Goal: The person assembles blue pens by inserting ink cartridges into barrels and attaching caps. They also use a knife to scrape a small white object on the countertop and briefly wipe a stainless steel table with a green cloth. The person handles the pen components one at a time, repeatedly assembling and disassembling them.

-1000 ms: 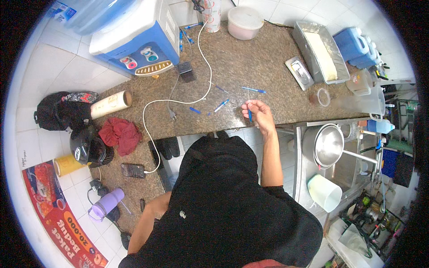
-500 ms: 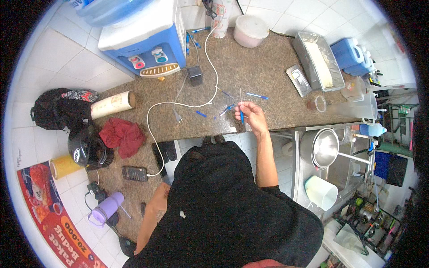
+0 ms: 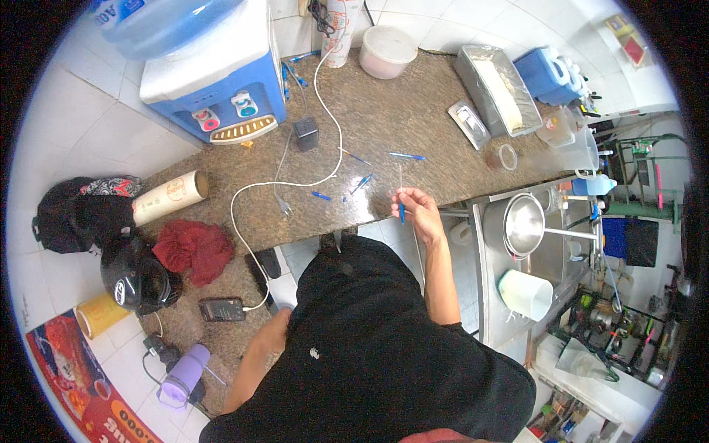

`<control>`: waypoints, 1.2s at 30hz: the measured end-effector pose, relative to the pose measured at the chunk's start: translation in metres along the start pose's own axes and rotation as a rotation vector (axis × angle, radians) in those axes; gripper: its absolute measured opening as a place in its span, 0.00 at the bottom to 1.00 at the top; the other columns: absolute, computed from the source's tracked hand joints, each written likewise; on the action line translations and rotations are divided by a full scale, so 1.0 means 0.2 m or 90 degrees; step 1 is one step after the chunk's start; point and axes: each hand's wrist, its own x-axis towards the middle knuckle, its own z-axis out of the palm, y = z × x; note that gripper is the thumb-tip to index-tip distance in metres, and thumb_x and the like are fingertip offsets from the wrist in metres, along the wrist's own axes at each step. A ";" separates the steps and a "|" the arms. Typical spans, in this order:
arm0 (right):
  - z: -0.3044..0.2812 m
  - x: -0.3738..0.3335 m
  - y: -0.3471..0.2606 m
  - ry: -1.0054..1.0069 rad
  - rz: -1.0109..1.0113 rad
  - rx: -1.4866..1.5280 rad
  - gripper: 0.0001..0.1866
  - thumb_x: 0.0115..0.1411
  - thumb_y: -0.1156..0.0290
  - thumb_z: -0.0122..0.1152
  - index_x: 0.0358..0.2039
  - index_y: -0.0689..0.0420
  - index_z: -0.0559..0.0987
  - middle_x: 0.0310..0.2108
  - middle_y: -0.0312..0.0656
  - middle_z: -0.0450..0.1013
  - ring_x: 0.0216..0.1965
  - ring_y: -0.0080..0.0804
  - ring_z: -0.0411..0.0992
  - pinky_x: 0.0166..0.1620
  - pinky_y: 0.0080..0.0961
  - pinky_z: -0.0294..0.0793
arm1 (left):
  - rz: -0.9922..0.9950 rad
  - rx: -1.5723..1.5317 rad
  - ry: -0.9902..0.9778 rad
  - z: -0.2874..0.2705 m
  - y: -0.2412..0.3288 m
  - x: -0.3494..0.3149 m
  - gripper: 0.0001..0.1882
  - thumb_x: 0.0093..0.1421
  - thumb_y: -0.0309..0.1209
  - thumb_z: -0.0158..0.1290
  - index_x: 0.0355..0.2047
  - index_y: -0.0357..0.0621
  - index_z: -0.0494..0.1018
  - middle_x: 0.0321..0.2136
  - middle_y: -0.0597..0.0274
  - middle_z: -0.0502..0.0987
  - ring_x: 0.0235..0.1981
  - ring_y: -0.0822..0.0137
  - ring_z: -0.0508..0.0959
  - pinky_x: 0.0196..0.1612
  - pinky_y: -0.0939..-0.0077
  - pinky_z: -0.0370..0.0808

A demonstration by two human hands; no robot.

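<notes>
My right hand point(image 3: 418, 212) is at the counter's front edge, its fingers closed round a pen point(image 3: 402, 213). The pen's blue end points down towards me, and a thin pale length sticks out beyond the fingertips. My left hand point(image 3: 276, 331) hangs low beside my body; its fingers are hidden against the black shirt. On the counter left of the right hand lie a blue pen point(image 3: 362, 183) and a short blue pen cap point(image 3: 320, 196). Another blue pen point(image 3: 407, 156) and a thin dark stick point(image 3: 355, 156) rest farther back.
A white cable point(image 3: 288, 183) winds across the counter point(image 3: 384, 103) to a phone point(image 3: 222, 309). The water dispenser point(image 3: 214, 88) stands at the back left. A metal tin point(image 3: 509, 122) and a clear cup point(image 3: 507, 156) are at right. Metal pots point(image 3: 523, 221) sit by the sink.
The view has shifted, so the counter things appear farther left. My right hand, still gripping the pen, has drawn away from the loose pens towards the counter's front edge.
</notes>
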 end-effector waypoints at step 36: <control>-0.43 0.50 -0.27 -0.156 0.054 -0.115 0.11 0.66 0.69 0.60 0.47 0.58 0.81 0.37 0.35 0.77 0.35 0.24 0.76 0.38 0.25 0.81 | -0.187 0.293 0.651 -0.44 0.51 2.24 0.18 0.66 0.42 0.53 0.37 0.38 0.81 0.34 0.46 0.83 0.38 0.48 0.83 0.43 0.58 0.78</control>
